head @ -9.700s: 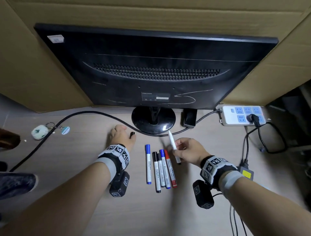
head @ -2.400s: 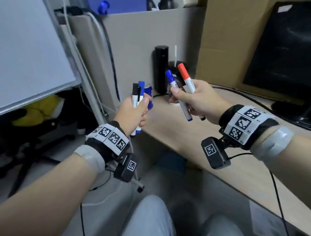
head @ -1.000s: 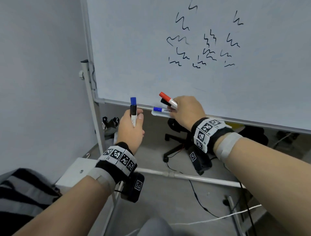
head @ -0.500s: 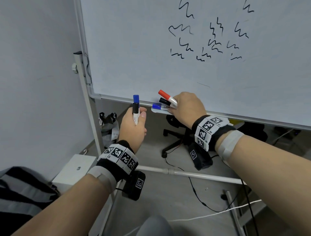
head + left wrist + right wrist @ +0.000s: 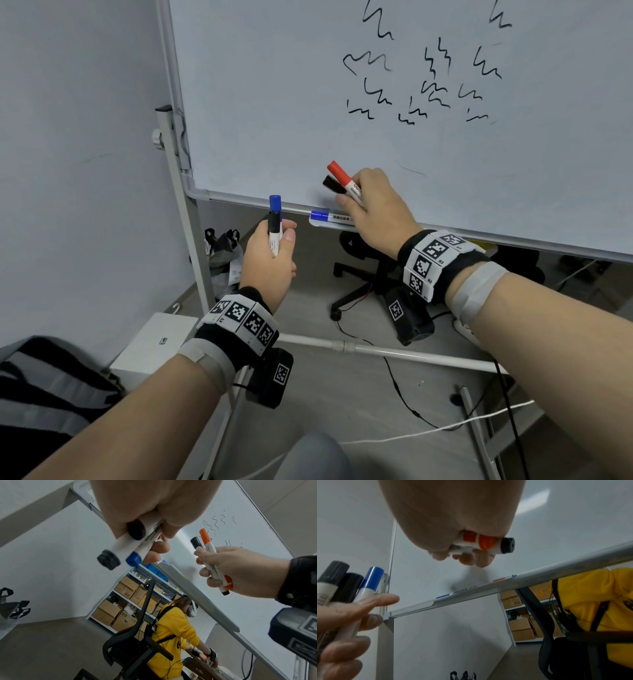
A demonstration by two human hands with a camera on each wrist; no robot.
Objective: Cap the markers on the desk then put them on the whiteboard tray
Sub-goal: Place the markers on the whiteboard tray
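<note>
My left hand (image 5: 279,240) grips a bundle of capped markers upright, just below and left of the whiteboard tray (image 5: 317,223): a blue-capped one (image 5: 275,205) and black-capped ones (image 5: 273,221). The right wrist view shows three caps in that hand: grey-black (image 5: 333,570), black (image 5: 351,582) and blue (image 5: 371,578). My right hand (image 5: 349,200) holds a red-capped marker (image 5: 342,178) and a black-capped marker (image 5: 334,184) slightly above the tray. A blue-capped marker (image 5: 330,217) lies on the tray at my right fingertips.
The whiteboard (image 5: 291,102) carries black scribbles. Its stand post (image 5: 185,222) and lower crossbar (image 5: 376,349) are in front of me. An office chair base (image 5: 359,291), cables and a white box (image 5: 154,342) are on the floor. A person in yellow (image 5: 171,626) sits behind the board.
The blue-capped marker now lies free on the tray. My right hand has lifted slightly off it, still holding the red and black markers. The left hand has barely moved.
</note>
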